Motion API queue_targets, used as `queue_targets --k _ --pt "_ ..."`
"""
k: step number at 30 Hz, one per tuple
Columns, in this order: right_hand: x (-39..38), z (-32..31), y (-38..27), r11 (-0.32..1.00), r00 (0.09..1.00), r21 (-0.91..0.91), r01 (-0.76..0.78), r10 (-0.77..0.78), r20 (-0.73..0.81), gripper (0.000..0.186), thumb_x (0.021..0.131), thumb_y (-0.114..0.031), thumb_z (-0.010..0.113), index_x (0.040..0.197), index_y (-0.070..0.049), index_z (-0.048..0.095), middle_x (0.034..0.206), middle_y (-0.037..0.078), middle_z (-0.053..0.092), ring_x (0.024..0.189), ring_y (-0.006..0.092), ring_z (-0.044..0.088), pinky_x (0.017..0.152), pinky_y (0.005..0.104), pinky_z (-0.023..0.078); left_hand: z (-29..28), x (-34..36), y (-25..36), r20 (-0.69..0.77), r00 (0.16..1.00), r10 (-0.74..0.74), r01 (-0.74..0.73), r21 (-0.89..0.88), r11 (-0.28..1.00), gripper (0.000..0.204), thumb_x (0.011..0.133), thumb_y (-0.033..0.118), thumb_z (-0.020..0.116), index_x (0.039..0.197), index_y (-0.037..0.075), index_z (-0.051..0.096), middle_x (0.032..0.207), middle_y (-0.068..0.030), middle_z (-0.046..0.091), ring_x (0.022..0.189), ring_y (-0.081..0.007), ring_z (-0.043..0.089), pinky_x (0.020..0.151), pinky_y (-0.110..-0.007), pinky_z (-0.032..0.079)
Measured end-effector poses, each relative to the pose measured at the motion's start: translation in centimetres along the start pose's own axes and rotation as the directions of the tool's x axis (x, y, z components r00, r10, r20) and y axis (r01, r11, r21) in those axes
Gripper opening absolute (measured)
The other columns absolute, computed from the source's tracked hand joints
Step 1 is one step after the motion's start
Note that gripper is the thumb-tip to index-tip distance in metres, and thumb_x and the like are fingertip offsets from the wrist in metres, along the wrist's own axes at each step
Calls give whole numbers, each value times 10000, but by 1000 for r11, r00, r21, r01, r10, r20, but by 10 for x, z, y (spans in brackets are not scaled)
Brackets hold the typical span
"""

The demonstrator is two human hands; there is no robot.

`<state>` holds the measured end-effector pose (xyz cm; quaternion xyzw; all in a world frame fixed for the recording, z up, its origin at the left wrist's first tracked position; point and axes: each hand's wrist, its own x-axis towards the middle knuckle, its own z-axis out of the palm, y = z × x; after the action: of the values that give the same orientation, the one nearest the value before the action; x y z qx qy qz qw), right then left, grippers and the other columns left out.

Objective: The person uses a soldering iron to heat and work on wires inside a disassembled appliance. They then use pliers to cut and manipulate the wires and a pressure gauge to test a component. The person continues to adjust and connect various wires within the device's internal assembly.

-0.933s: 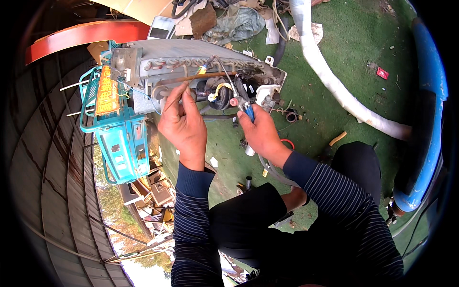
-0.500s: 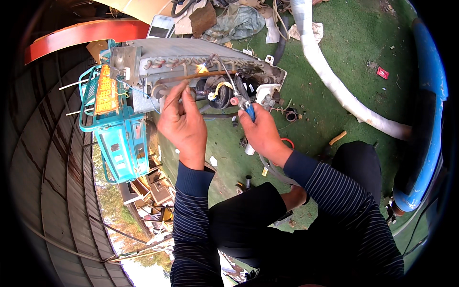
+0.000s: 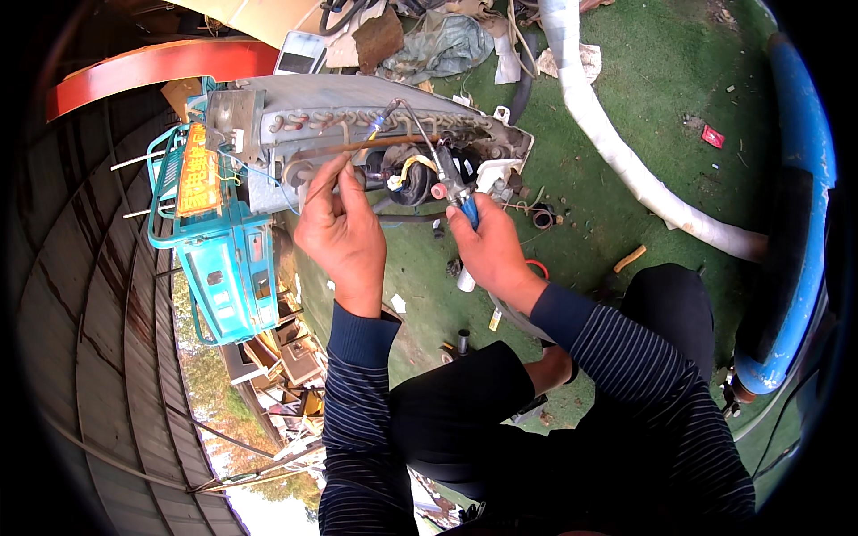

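Observation:
My right hand [image 3: 493, 243] is wrapped round the blue handle of a gas torch [image 3: 458, 198], which has a red knob. Its thin metal neck rises and bends over to the left, ending in a small blue and yellowish flame [image 3: 375, 127]. That flame plays beside a brown copper pipe [image 3: 393, 140] running across an opened air-conditioner outdoor unit [image 3: 331, 94]. Close to the pipe, my left hand [image 3: 344, 237] holds thumb and fingertips pinched together. What lies between those fingertips is too small to tell. A dark round compressor [image 3: 413, 181] with yellow-white wires sits below the pipe.
A thick white-wrapped hose [image 3: 617, 152] curves over the green floor to a blue gas cylinder [image 3: 802, 268] on the right. A turquoise three-wheeled vehicle [image 3: 228, 277] stands left. Cloth and cardboard scraps [image 3: 438, 43] lie behind the unit. A small dark cylinder [image 3: 464, 340] stands near my knee.
The flame at the torch tip has gone from bright orange-yellow to smaller and bluer. Both hands stay almost where they were.

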<state>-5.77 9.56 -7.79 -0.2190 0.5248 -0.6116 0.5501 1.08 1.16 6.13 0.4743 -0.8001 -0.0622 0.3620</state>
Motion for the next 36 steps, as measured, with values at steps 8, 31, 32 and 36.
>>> queue_targets --k 8,31,32,36 --pt "0 1 3 999 1000 20 31 -31 0 337 1013 -265 650 933 39 528 751 256 640 700 462 631 662 514 483 4 3 -7 -52 993 106 -106 5 994 160 998 29 692 1142 -11 750 969 -69 764 724 -49 645 614 -217 516" --pt "-4 -9 -9 991 999 130 43 -39 -35 314 1009 -255 678 968 29 550 711 144 593 610 244 539 590 414 458 4 4 -1 -91 993 80 -82 -14 997 157 1011 36 680 1141 -13 755 924 -39 742 678 -20 600 588 -197 482" --pt "-4 -11 -11 985 999 167 32 -27 -35 307 1004 -249 691 976 26 558 707 113 586 614 199 517 581 397 449 4 4 0 -95 993 76 -79 -31 996 159 1014 38 677 1142 -13 755 919 -34 738 667 -13 590 579 -194 474" --pt "-1 -15 -15 974 993 216 68 -45 -107 282 981 -232 743 1018 8 599 716 8 557 641 95 474 558 346 419 -3 0 8 -67 997 37 -35 30 999 172 997 -8 676 1158 -10 739 962 -76 761 741 -64 671 641 -213 533"
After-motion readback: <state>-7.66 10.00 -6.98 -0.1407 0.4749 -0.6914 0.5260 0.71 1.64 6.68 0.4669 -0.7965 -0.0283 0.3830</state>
